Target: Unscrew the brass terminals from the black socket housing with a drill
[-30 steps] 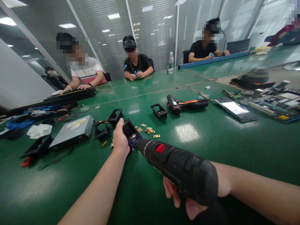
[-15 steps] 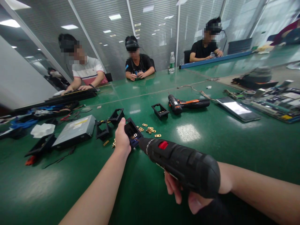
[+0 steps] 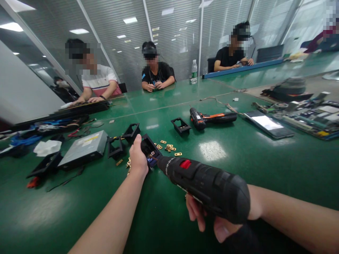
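My left hand [image 3: 137, 157] is closed around a small black plastic housing [image 3: 149, 147] that rests tilted on the green table [image 3: 238, 165]; brass and blue parts show inside it. My right hand [image 3: 212, 222] grips a black cordless screwdriver [image 3: 209, 187] with a red switch, its nose pointing into the housing. Several small brass plates [image 3: 168, 147] lie just beyond the housing.
Three more black housings [image 3: 180, 125] [image 3: 130, 131] [image 3: 114, 147] and a grey optical drive [image 3: 83, 148] lie on the left. A second orange-and-black screwdriver [image 3: 212, 118], a phone [image 3: 267, 123] and circuit boards [image 3: 312, 116] lie to the right. Three people sit at the far side, with a water bottle [image 3: 194, 71].
The view shifted slightly; both hands, the housing and the screwdriver keep nearly the same pose, the screwdriver nose staying at the housing.
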The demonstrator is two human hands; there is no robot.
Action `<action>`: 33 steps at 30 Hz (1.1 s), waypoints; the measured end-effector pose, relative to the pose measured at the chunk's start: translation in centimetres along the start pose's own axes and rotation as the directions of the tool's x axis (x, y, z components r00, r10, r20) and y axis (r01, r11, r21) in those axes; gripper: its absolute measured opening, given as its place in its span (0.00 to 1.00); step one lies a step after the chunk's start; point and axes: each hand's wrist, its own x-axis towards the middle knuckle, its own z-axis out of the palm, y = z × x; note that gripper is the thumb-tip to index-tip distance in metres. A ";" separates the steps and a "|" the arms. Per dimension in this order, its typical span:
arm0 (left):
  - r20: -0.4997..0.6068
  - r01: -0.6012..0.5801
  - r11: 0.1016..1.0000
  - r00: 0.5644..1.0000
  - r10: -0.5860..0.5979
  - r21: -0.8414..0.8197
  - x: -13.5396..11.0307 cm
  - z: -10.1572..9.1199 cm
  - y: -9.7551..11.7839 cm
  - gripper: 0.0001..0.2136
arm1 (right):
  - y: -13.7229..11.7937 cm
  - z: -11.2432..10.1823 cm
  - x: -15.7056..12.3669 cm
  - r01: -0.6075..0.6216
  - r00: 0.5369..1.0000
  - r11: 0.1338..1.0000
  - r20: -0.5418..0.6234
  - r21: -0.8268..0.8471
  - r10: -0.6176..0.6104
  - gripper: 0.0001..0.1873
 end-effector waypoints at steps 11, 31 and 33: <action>-0.072 0.075 0.997 0.994 -0.077 -0.027 -0.4 0.5 0.4 0.27 | -1.2 0.2 -0.3 -0.089 0.995 0.996 -0.044 0.025 0.090 0.30; -0.053 0.130 0.991 0.990 -0.131 -0.012 -0.8 0.8 1.1 0.25 | 0.5 -0.4 -0.1 -0.054 0.998 0.998 -0.018 0.026 0.054 0.35; -0.058 0.123 0.992 0.991 -0.124 -0.012 -0.8 0.8 1.1 0.25 | 0.2 -0.3 -0.1 -0.055 0.998 0.998 -0.034 0.007 0.055 0.33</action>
